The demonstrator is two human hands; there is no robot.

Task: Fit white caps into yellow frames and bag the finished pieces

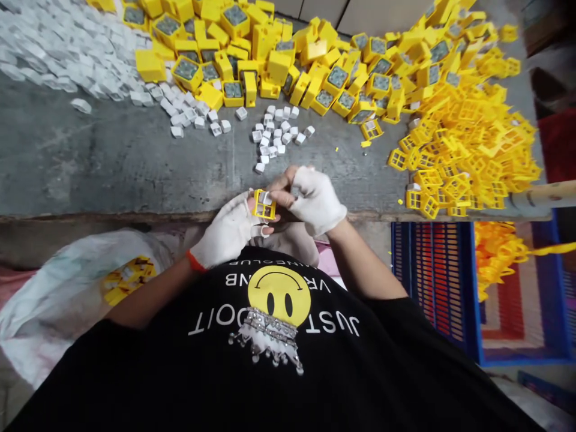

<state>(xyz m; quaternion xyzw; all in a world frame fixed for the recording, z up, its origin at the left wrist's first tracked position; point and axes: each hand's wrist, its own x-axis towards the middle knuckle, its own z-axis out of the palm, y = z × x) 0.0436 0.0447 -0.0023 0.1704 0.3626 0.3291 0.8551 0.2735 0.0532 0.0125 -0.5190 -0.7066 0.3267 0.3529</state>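
My left hand (229,229), in a white fingerless glove with an orange cuff, holds a small yellow plastic frame (264,209) with square openings, just above the table's near edge. A white piece (264,198) shows in one of the frame's upper openings. My right hand (314,198), gloved the same way, is closed with its thumb and fingertips against the frame's top right, by the white piece. Whether it pinches anything of its own is hidden. Just beyond my hands lies a loose cluster of small white caps (275,133).
Yellow boxes with grey-patterned faces (270,54) are heaped along the back. More white pieces (76,48) fill the back left. Yellow frames (468,144) pile up at right, beside a wooden handle (546,195). A blue crate (463,288) and a plastic bag (49,300) flank me below.
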